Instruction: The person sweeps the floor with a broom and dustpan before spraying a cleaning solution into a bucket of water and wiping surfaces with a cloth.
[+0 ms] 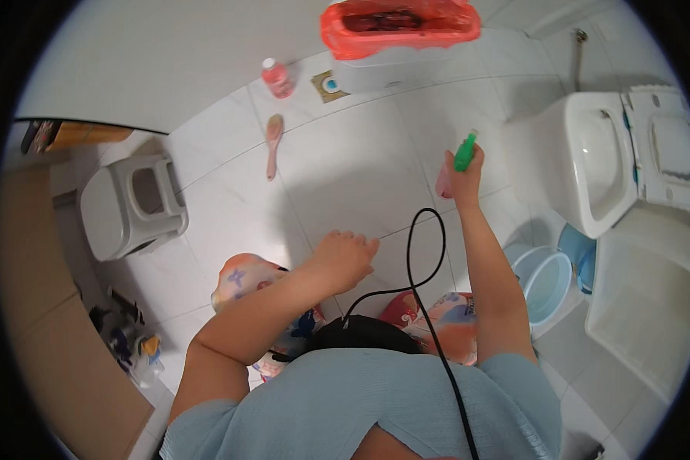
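My right hand [467,185] grips a spray bottle with a green trigger head [465,153] and a pink translucent body [443,181]. The nozzle points away from me, above the white tiled floor. Most of the bottle's neck is covered by my fingers. My left hand [345,261] hangs in front of my knees, back upward, fingers loosely bent and thumb apart. Nothing shows in it, though the palm is hidden. Farther out on the floor lies a pink-handled brush [273,146]. A bottle of pink liquid with a white cap [278,79] stands by the wall.
A bin with a red liner [402,49] stands at the far wall, beside a floor drain [329,86]. On the right are a toilet [598,167], a blue bucket of water [546,287] and a pale tub [638,310]. A grey stool [106,213] stands left. A black cable [428,322] loops before me.
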Available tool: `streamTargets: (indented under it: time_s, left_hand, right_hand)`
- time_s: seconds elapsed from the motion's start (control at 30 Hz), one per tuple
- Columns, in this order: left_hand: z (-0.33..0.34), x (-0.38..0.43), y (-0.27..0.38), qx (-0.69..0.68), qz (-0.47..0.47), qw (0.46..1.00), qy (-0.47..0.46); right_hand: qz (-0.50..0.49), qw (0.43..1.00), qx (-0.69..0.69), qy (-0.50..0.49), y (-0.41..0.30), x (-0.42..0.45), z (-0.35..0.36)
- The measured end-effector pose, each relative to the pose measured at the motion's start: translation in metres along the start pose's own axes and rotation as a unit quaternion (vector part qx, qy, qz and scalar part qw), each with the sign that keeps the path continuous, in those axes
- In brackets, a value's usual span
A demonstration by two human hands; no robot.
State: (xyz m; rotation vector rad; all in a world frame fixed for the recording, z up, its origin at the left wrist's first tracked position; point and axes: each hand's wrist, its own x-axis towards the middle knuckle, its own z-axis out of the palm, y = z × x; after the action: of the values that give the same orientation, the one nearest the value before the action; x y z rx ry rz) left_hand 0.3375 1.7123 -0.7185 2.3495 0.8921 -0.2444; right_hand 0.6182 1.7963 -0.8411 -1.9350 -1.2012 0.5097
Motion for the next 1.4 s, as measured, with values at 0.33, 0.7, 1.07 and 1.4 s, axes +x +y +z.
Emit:
streamTargets:
  time_s: [0.33,0.7,1.07,1.4]
  left_hand:
    - [0.006,-0.005,-0.001,0.003,-0.028,1.0,0.004]
    - [0.015,-0.008,-0.01,0.016,-0.032,0.999,0.025]
    - [0.027,0.027,0.014,-0.017,-0.089,0.989,-0.116]
    - [-0.033,-0.089,0.086,-0.14,-0.055,0.973,-0.172]
  right_hand:
    - [-0.125,0.967,0.062,-0.214,-0.071,-0.026,0.102]
    - [-0.131,0.955,-0.05,-0.26,-0.067,-0.055,0.145]
    - [0.089,0.937,-0.029,-0.335,-0.036,-0.057,-0.039]
    - [0.301,0.909,-0.189,-0.219,-0.056,-0.32,-0.385]
